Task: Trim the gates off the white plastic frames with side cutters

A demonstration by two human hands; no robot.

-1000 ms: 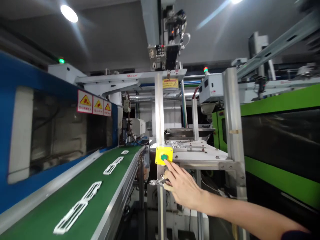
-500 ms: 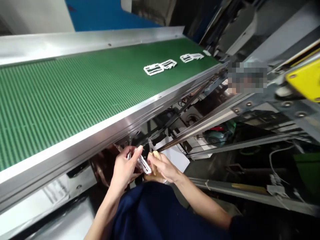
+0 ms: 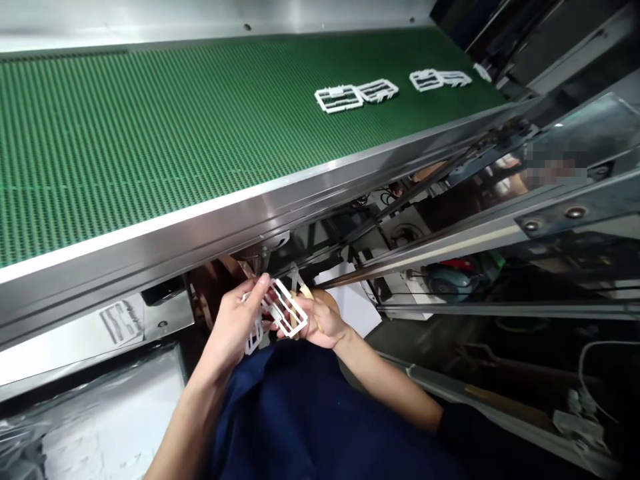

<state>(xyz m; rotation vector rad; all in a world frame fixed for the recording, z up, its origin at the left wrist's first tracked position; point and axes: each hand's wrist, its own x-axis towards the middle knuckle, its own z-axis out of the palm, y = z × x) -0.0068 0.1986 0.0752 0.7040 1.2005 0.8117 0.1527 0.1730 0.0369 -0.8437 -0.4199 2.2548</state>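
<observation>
My left hand is closed around a white plastic frame part, its thumb on the top edge. A second white slotted section hangs below those fingers. Close on the right, my right hand grips pliers with cream handles and a metal tip pointing up and away. Its fingertips are partly hidden behind the frame part, so I cannot tell whether they touch it. Both hands are low in front of my dark blue clothing, below the conveyor's near edge.
Beyond my hands runs a green ribbed conveyor belt with a metal side rail. White frame parts lie on it toward the right. Metal bars cross at right. A plastic-covered box stands at lower left.
My view has shifted, so the belt sits higher and its parts appear farther right. The frame part in my left hand has turned to show its broad slotted face, and a second section shows.
</observation>
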